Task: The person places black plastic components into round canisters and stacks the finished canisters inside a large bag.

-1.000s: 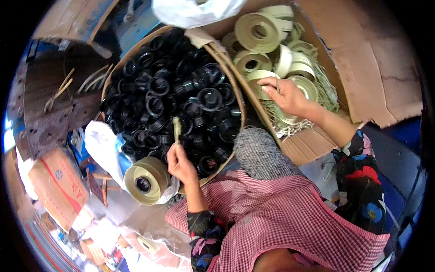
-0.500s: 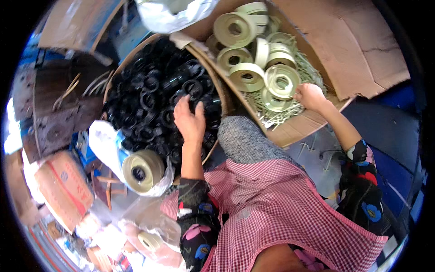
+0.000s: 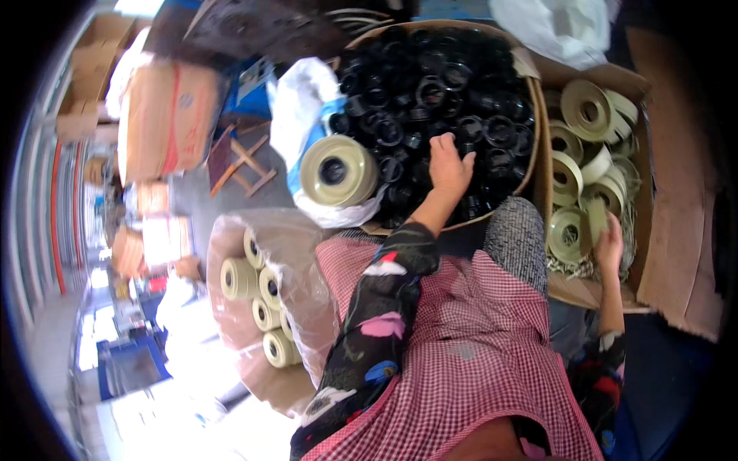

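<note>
Over a heap of black plastic rings [image 3: 430,94] in a round cardboard-walled container, my left hand [image 3: 450,167] reaches with its thumb apart from the fingers. Nothing shows in its grasp, though the fingertips lie close to the black rings. My right hand [image 3: 610,244] is at the near right of a cardboard box [image 3: 644,230], its fingers closed on the edge of a cream plastic ring [image 3: 597,218] tilted on its side. Several more flanged cream rings [image 3: 586,111] lie in that box. A cream spool-like part [image 3: 338,170] with a black centre rests on the container's near left edge.
On the left stands a box lined with clear plastic [image 3: 300,284], holding several cream spools [image 3: 240,278]. Beyond it are a wooden folding stool [image 3: 244,165] and a taped carton [image 3: 171,119]. A white bag [image 3: 557,31] sits at the far right.
My view has swung to the left, so the containers appear farther right and the plastic-lined box shows fully. My right hand now grips a cream ring tilted on edge; my left remains over the black rings.
</note>
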The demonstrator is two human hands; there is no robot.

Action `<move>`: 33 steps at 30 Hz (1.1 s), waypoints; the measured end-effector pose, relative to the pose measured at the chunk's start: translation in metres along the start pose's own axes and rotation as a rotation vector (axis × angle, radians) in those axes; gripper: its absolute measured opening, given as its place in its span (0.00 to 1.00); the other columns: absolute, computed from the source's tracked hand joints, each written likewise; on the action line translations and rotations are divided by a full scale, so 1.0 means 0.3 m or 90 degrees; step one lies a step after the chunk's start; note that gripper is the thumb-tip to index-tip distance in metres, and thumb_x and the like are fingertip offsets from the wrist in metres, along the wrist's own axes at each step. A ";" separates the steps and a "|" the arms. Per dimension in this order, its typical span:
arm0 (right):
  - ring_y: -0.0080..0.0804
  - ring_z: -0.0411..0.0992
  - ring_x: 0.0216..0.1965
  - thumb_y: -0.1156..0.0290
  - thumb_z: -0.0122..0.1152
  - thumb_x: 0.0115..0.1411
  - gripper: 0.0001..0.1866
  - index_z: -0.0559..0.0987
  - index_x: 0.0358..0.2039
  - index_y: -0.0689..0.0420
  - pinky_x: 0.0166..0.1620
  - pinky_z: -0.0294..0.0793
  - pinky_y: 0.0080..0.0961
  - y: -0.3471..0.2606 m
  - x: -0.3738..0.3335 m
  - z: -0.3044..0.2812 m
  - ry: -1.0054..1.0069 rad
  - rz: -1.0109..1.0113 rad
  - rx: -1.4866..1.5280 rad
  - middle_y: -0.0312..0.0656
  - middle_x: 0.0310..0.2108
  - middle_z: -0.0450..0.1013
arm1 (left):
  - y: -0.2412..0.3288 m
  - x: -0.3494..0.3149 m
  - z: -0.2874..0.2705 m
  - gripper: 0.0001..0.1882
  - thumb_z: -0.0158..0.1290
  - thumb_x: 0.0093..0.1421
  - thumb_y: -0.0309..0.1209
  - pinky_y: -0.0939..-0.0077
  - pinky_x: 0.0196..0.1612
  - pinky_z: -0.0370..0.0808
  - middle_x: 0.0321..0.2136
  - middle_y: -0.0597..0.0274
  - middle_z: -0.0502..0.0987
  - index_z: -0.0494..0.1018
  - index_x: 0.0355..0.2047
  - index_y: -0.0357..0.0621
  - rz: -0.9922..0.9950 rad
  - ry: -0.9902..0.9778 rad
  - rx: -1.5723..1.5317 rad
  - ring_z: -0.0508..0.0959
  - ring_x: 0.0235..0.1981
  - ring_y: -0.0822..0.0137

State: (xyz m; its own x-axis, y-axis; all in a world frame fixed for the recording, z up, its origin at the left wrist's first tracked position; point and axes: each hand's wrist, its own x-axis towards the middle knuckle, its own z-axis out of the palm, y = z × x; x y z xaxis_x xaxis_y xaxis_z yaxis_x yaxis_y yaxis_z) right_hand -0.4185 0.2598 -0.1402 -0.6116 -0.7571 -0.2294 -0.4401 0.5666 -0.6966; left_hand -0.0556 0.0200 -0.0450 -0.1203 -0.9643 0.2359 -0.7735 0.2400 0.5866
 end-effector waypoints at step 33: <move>0.27 0.68 0.44 0.66 0.48 0.62 0.19 0.67 0.52 0.61 0.46 0.68 0.22 -0.834 -0.625 0.261 -0.542 -0.037 0.635 0.38 0.45 0.68 | 0.117 -0.586 -0.529 0.15 0.58 0.48 0.27 0.73 0.47 0.69 0.52 0.48 0.63 0.68 0.35 0.39 -0.075 -0.251 -0.549 0.70 0.47 0.62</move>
State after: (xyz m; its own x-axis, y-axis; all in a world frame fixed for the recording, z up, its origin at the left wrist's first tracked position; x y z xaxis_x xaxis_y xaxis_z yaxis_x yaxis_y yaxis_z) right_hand -0.1421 0.2344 0.0238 0.1577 -0.9467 -0.2807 0.4450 0.3219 -0.8357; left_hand 0.0372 0.2157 0.0571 -0.3942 -0.9178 -0.0468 -0.0874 -0.0132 0.9961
